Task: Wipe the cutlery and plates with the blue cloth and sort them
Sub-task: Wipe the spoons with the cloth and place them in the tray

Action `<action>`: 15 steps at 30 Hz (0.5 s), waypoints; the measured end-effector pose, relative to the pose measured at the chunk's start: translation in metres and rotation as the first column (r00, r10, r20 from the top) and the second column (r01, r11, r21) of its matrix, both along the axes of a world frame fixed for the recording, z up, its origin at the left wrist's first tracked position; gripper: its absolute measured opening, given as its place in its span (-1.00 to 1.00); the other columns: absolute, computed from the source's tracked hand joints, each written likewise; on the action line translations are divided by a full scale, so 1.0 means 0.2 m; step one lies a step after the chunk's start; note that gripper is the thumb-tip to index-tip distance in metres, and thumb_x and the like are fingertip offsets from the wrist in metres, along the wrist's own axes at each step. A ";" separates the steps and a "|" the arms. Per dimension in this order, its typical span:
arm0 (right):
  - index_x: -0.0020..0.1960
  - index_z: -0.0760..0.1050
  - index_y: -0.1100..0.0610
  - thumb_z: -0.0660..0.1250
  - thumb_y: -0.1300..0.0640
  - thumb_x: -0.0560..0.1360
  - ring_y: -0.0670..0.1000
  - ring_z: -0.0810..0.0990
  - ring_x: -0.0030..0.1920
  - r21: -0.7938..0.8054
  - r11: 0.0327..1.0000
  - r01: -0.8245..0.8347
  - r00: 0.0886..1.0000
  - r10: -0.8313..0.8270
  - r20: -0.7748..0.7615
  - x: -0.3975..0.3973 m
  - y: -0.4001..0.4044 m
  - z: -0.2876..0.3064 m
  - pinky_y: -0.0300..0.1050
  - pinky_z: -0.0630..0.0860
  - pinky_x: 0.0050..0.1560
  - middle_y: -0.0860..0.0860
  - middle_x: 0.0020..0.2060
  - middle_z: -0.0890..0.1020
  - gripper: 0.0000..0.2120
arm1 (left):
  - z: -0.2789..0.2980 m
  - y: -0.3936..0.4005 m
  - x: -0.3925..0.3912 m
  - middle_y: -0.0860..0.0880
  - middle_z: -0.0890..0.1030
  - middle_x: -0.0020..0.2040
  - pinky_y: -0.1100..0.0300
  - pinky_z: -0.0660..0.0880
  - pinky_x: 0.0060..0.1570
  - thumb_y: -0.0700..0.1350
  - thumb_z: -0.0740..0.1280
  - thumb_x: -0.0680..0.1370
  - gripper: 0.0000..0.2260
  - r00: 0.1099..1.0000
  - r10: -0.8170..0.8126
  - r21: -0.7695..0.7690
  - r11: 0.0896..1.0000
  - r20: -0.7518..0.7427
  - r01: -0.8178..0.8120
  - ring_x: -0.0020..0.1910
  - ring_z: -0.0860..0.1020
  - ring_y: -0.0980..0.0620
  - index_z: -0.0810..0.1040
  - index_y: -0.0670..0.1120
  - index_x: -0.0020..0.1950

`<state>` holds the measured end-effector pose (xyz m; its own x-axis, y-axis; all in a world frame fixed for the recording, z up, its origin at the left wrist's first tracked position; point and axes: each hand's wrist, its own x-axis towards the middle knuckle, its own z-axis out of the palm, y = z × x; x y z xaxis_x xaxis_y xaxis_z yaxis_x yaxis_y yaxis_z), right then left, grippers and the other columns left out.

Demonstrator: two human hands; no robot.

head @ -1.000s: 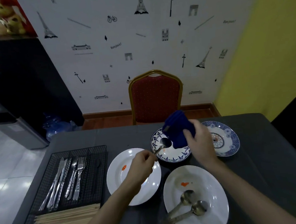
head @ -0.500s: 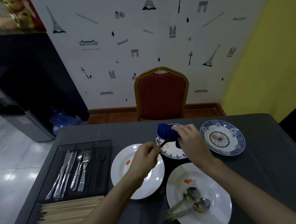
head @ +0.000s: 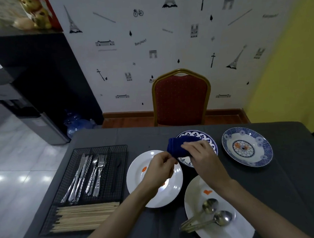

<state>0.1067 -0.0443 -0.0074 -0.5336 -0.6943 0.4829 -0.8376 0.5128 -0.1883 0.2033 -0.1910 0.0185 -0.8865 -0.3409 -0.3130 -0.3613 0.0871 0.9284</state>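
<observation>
**Now the cloth wraps the spoon above the plates**

Bunched into a thick dark-blue roll, the blue cloth [head: 180,148] sits in the right hand [head: 200,153], whose fingers curl over its top and grip it just above the near edge of a blue-patterned plate [head: 212,143]. The left hand [head: 160,166] meets the cloth's lower end with its fingers pinched together; whatever it holds is buried in the cloth and hidden from view.

A second ago the cloth stood upright and a spoon bowl showed beside it, its handle in the left hand. Half a second ago only a sliver of the handle showed. That spoon has since vanished into the folds, and the cloth has tipped over to lie sideways, its rolled end pointing left.

Four plates lie on the dark table [head: 295,193]: two blue-patterned ones at the back, the second [head: 247,146] well to the right, and two white ones nearer, one [head: 137,177] under the left wrist with orange smears, the other [head: 231,230] bearing an orange smear and two spoons [head: 208,216] side by side. The black wire tray [head: 117,148] at left holds two knives [head: 79,177], two forks [head: 97,174] and a bundle of chopsticks [head: 83,217].
</observation>
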 end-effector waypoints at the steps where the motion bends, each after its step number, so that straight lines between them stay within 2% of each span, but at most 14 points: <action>1: 0.21 0.52 0.18 0.43 0.38 0.34 0.07 0.50 0.00 0.009 1.000 0.003 1.000 -0.003 0.014 -0.02 0.00 0.00 -0.04 0.52 0.04 0.05 0.04 0.61 -0.55 | 0.00 0.00 0.01 -0.11 0.44 -0.37 0.12 0.33 -0.36 -0.23 0.19 0.59 -0.84 1.000 -0.009 -0.003 1.000 -0.014 0.009 -0.42 0.37 0.01 0.55 -0.25 -0.04; 4: 0.16 0.53 0.18 0.41 0.42 0.32 0.08 0.50 -0.05 0.022 0.997 0.071 0.993 -0.072 0.092 -0.13 -0.02 0.00 -0.04 0.49 -0.01 0.04 -0.03 0.62 -0.57 | -0.01 -0.02 0.05 -0.05 0.43 -0.41 0.20 0.32 -0.42 -0.23 0.19 0.61 -0.83 0.997 -0.008 0.006 1.000 -0.075 0.008 -0.46 0.36 0.04 0.55 -0.26 -0.07; 8: 0.15 0.51 0.17 0.27 0.34 0.48 0.05 0.43 -0.05 0.004 0.981 0.195 0.945 -0.189 0.267 -0.29 0.02 -0.03 -0.17 0.27 -0.04 0.05 0.00 0.60 -0.74 | 0.00 -0.14 0.11 -0.05 0.52 -0.38 0.23 0.31 -0.53 -0.24 0.18 0.63 -0.84 0.978 0.041 0.014 0.999 -0.206 -0.039 -0.54 0.37 0.03 0.52 -0.25 -0.05; 11: 0.15 0.51 0.18 0.26 0.36 0.46 0.10 0.46 -0.02 0.005 0.974 0.228 0.924 -0.218 0.315 -0.33 0.01 -0.06 -0.18 0.25 -0.04 0.08 0.01 0.60 -0.71 | -0.06 -0.30 0.15 0.02 0.55 -0.39 0.19 0.36 -0.49 -0.15 0.24 0.63 -0.87 0.979 0.044 -0.219 0.972 -0.198 -0.088 -0.50 0.45 0.06 0.55 -0.12 -0.06; 13: 0.16 0.52 0.19 0.26 0.37 0.45 0.11 0.47 0.02 -0.022 0.972 0.233 0.908 -0.210 0.363 -0.30 -0.03 -0.07 -0.21 0.23 -0.02 0.09 0.01 0.61 -0.70 | -0.14 -0.39 0.19 0.06 0.62 -0.28 0.17 0.45 -0.33 -0.09 0.24 0.63 -0.85 0.987 0.066 -0.360 0.926 -0.144 -0.115 -0.33 0.55 0.09 0.58 -0.04 -0.06; 15: 0.16 0.53 0.22 0.27 0.37 0.46 0.12 0.49 0.04 -0.044 0.976 0.213 0.892 -0.176 0.416 -0.27 -0.09 -0.10 -0.20 0.26 0.01 0.11 0.00 0.61 -0.70 | -0.23 -0.46 0.23 0.04 0.63 -0.21 0.12 0.48 -0.19 -0.11 0.19 0.64 -0.81 0.986 0.142 -0.427 0.889 -0.088 -0.166 -0.20 0.58 0.07 0.57 -0.08 -0.08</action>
